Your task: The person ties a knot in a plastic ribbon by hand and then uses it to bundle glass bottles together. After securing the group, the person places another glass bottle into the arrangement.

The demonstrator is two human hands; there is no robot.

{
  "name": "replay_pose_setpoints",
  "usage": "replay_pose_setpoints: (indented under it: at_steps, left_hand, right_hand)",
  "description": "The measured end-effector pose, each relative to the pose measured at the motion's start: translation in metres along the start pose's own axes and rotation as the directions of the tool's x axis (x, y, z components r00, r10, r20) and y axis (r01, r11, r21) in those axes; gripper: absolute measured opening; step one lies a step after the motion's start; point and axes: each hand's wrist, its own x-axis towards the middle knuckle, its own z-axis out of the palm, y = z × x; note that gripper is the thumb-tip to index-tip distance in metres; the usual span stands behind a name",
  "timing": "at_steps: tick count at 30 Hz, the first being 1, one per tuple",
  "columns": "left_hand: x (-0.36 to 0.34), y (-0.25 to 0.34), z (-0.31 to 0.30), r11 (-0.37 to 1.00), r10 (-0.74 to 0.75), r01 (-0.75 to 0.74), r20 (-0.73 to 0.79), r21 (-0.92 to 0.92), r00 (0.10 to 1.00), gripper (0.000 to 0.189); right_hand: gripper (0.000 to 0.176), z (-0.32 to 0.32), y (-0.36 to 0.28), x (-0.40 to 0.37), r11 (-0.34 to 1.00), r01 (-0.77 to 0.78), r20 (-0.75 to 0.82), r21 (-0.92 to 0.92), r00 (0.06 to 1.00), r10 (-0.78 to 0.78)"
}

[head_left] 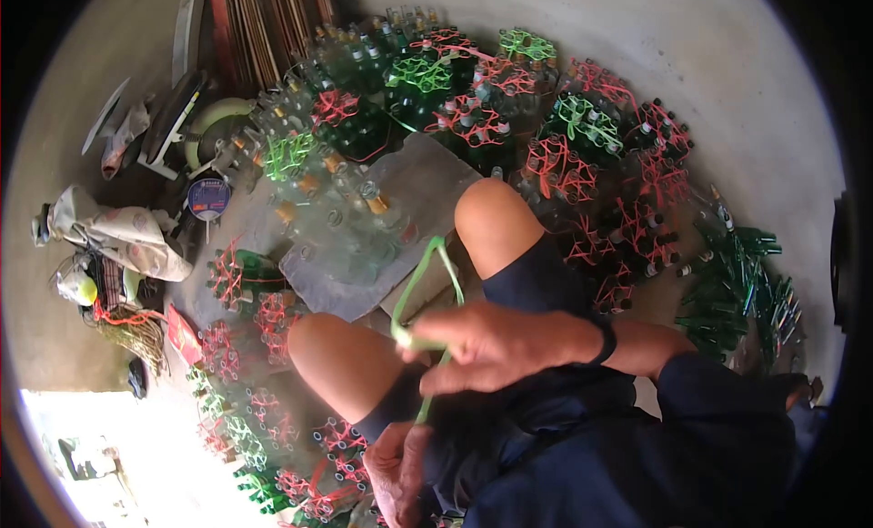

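Note:
My right hand [491, 346], with a black band at its wrist, pinches a light green plastic strip [421, 278] above my lap. The strip forms a loop over the fingertips, and its lower end runs down to my left hand [394, 469]. That hand is closed round this end, low between the left knee and the dark clothing. Just beyond the knees, a group of clear glass bottles [341, 228] stands on a grey slab [427, 173]; the bottles look hazy.
Bottle bundles tied with red strips [559, 169] and green strips [587, 120] curve around the slab. Loose green bottles [741, 291] lie in a heap at the right. A fan [209, 198] and a cloth bag [118, 232] are at the left, near a bright doorway [136, 455].

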Motion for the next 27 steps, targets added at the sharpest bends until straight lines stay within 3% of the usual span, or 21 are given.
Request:
replay_pose_setpoints:
  at_steps: [1, 2, 4, 5, 7, 8, 10, 12, 14, 16, 18, 19, 22, 26, 27]
  left_hand:
    - [0.005, 0.004, 0.007, 0.999, 0.043, -0.042, 0.026, -0.026, 0.999, 0.028]
    - [0.010, 0.005, 0.013, 0.999, 0.046, -0.045, 0.027, -0.020, 0.999, 0.028]
    - [0.018, 0.003, 0.017, 0.990, 0.121, -0.117, 0.043, -0.078, 0.992, 0.025]
    - [0.021, -0.002, 0.014, 0.997, 0.075, -0.073, 0.050, -0.030, 0.996, 0.022]
    - [0.027, -0.010, 0.011, 0.999, 0.038, -0.038, 0.073, -0.005, 0.997, 0.022]
    - [0.028, -0.013, 0.010, 1.000, 0.004, -0.005, 0.112, 0.014, 0.994, 0.021]
    - [0.027, -0.015, 0.005, 1.000, -0.015, 0.015, 0.105, 0.001, 0.994, 0.023]
    - [0.023, -0.017, -0.006, 0.996, -0.091, 0.088, 0.210, 0.026, 0.973, 0.023]
    - [0.016, -0.018, -0.019, 0.993, -0.114, 0.111, 0.166, 0.029, 0.979, 0.027]
    - [0.002, -0.030, -0.034, 0.978, -0.139, 0.152, 0.100, -0.142, 0.985, 0.030]
    - [-0.009, -0.039, -0.044, 0.963, -0.155, 0.157, 0.028, -0.221, 0.988, 0.031]
    - [-0.014, -0.025, -0.051, 0.947, -0.197, 0.196, 0.022, -0.254, 0.980, 0.030]
    - [-0.024, -0.014, -0.059, 0.898, -0.257, 0.252, 0.033, -0.360, 0.966, 0.028]
    - [-0.017, -0.030, -0.047, 0.929, -0.208, 0.153, -0.134, -0.337, 0.969, 0.022]
    - [-0.011, -0.027, -0.043, 0.945, -0.175, 0.124, -0.147, -0.303, 0.974, 0.023]
  right_hand:
    - [0.045, 0.018, 0.016, 0.000, 0.986, 0.158, 0.006, -0.052, 0.987, -0.158]
    - [0.045, 0.028, 0.023, -0.002, 0.973, 0.196, 0.065, -0.122, 0.980, -0.189]
    - [0.039, 0.035, 0.029, -0.005, 0.976, 0.128, 0.078, -0.177, 0.990, -0.116]
    - [0.039, 0.033, 0.033, -0.006, 0.976, 0.138, 0.088, -0.168, 0.988, -0.125]
    - [0.028, 0.023, 0.035, -0.007, 0.967, -0.041, 0.285, -0.252, 0.952, 0.115]
    - [0.028, 0.021, 0.037, -0.009, 0.970, -0.024, 0.311, -0.243, 0.945, 0.102]
    - [0.023, 0.016, 0.041, -0.013, 0.998, 0.025, 0.087, -0.064, 0.996, -0.019]
    - [0.024, -0.006, 0.037, -0.012, 0.992, -0.060, 0.013, -0.114, 0.998, 0.062]
    - [0.024, -0.035, 0.033, -0.013, 0.989, -0.141, -0.195, -0.039, 0.972, 0.131]
    - [0.026, -0.073, 0.015, -0.014, 0.972, -0.225, -0.416, 0.066, 0.879, 0.231]
    - [0.027, -0.115, 0.026, -0.023, 0.880, -0.030, -0.598, 0.474, 0.723, 0.347]
    - [0.025, -0.136, 0.027, -0.027, 0.855, 0.088, -0.670, 0.511, 0.665, 0.332]
    - [0.023, -0.188, 0.032, -0.042, 0.799, 0.372, -0.828, 0.473, 0.498, 0.259]
    - [0.021, -0.182, 0.025, -0.042, 0.833, 0.430, -0.893, 0.348, 0.423, 0.154]
    - [0.021, -0.160, 0.016, -0.034, 0.906, 0.293, -0.864, 0.304, 0.485, 0.133]
